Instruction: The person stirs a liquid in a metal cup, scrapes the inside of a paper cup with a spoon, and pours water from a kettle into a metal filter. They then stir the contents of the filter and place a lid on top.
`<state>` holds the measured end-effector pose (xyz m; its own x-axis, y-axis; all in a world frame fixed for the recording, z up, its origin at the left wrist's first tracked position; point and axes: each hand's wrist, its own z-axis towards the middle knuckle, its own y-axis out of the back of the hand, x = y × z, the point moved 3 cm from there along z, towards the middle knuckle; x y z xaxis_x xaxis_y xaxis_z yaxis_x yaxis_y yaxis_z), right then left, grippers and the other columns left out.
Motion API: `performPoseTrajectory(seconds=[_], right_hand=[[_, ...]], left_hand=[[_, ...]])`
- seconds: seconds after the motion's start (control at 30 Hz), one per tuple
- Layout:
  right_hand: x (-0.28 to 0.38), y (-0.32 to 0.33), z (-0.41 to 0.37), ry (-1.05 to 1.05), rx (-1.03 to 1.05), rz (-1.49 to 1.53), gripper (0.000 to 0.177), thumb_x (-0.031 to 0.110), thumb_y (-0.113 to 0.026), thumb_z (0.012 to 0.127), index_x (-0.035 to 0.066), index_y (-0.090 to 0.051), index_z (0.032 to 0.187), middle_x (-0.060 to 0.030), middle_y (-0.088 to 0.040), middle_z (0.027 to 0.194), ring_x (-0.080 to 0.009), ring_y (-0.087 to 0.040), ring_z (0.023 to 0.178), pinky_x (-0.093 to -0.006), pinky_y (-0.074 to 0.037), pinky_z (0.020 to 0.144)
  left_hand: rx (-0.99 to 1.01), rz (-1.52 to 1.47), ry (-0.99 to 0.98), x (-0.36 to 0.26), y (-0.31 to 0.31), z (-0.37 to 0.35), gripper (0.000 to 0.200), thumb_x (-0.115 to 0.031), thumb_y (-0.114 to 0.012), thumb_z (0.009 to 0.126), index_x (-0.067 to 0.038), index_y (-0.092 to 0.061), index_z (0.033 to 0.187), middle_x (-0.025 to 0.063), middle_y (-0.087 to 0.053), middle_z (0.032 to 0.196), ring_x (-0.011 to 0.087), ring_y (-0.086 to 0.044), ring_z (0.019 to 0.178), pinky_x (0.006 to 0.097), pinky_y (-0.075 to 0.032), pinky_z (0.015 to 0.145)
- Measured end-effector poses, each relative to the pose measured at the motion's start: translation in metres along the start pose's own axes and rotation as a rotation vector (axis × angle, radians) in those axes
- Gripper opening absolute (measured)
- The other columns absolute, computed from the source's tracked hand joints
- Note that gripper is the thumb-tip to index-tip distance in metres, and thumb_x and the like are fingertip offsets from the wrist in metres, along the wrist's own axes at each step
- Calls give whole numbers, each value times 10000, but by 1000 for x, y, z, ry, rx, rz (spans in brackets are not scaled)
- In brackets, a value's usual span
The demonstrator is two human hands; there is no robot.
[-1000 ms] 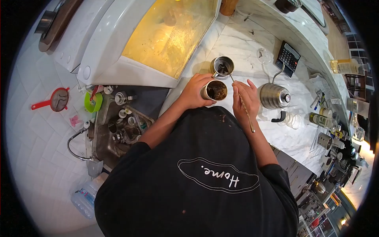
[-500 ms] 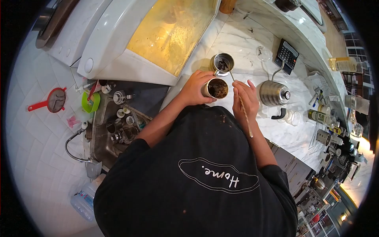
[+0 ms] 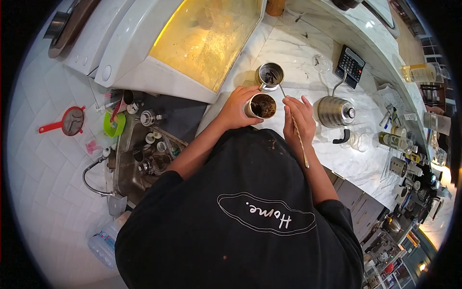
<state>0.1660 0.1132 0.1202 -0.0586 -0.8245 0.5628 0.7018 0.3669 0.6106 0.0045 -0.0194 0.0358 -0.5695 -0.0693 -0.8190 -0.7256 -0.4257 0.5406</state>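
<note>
My left hand (image 3: 235, 110) is wrapped around a cup (image 3: 249, 111), tilted so its open mouth shows dark brown, crumbly stuff inside. Just beyond it on the counter stands a metal mug (image 3: 280, 70) with dark pieces in the bottom. My right hand (image 3: 299, 114) grips a long bar spoon with a twisted handle (image 3: 301, 144). The spoon's thin far end reaches the mug's rim, while its other end lies back over my right forearm.
A steel gooseneck kettle (image 3: 332, 113), a glass server with a black handle (image 3: 358, 141) and a calculator (image 3: 350, 66) stand to the right on the marble counter (image 3: 293, 38). At left are a cluttered sink (image 3: 126, 166), a green bowl (image 3: 113, 126) and a red strainer (image 3: 73, 120).
The view has shifted slightly. Both hands keep their grips; the cup and the spoon are in nearly the same place.
</note>
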Motion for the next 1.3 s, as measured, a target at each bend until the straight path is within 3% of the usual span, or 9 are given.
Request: performPoseTrajectory(seconds=[0.1,0.2,0.27,0.33,0.43,0.73,0.87,1.0,1.3], right_hand=[[6,13,5,-23,-59,82,165,-35,-639,942,2,-709,1087,-136,-750,1026,-266,-735,1004,-485,-484,1039],[0,32,7,-204,-129,177,196,30,-540,1037,-39,-712,1102,-122,-775,1028,-220,-738,1002,-439,-498,1052],[1,48,6,-470,-237,417,282,82,-471,1084,-100,-673,1156,-185,-757,1049,-246,-721,1029,-382,-505,1031],[-5,62,4,-561,-304,581,316,132,-453,1104,-109,-643,1179,-229,-737,1081,-288,-713,1060,-391,-512,1033],[1,75,10,-562,-392,863,363,143,-425,1110,-136,-655,1144,-214,-753,1014,-264,-725,1021,-441,-526,1004],[21,74,28,-264,-62,636,318,109,-439,1085,-99,-679,1089,-199,-758,1012,-263,-734,1007,-543,-461,1088],[32,81,46,-37,49,490,307,122,-427,1090,-72,-663,1058,-212,-759,953,-326,-737,1024,-578,-436,1105],[32,81,58,41,35,510,192,28,-513,1031,-20,-699,1022,-125,-770,956,-298,-741,1038,-548,-457,1071],[21,70,71,72,-42,479,154,8,-554,1017,-25,-704,1008,-126,-772,938,-283,-752,998,-540,-482,1045]], left_hand=[[-28,10,-8,-4,4,-2,785,-280,-930,629,-45,-629,1316,160,-567,1435,340,-518,1305,432,-401,1115],[-92,3,16,-7,11,-9,779,-252,-926,643,-40,-615,1325,156,-582,1389,323,-542,1286,422,-419,1100],[-148,-50,79,-10,15,-16,765,-224,-918,646,-42,-609,1322,151,-602,1335,316,-561,1254,416,-437,1076],[-205,-148,176,-15,21,-21,742,-197,-907,641,-48,-612,1306,143,-631,1270,320,-572,1211,414,-453,1046],[-243,-191,141,-35,32,-12,726,-161,-885,651,-49,-599,1308,135,-636,1238,322,-588,1176,414,-458,1034],[-391,-182,-116,-85,53,18,738,-81,-862,595,-65,-587,1280,124,-618,1249,327,-575,1185,410,-446,1041],[-435,-148,-197,-96,58,24,778,-60,-863,560,-68,-580,1285,128,-590,1239,325,-569,1187,398,-449,1033],[-417,-177,-201,-98,59,30,792,-52,-852,546,-62,-573,1288,133,-576,1245,321,-568,1195,391,-457,1037],[-368,-245,-103,-97,56,41,792,-43,-823,559,-58,-562,1307,137,-553,1282,313,-557,1241,396,-451,1066]])
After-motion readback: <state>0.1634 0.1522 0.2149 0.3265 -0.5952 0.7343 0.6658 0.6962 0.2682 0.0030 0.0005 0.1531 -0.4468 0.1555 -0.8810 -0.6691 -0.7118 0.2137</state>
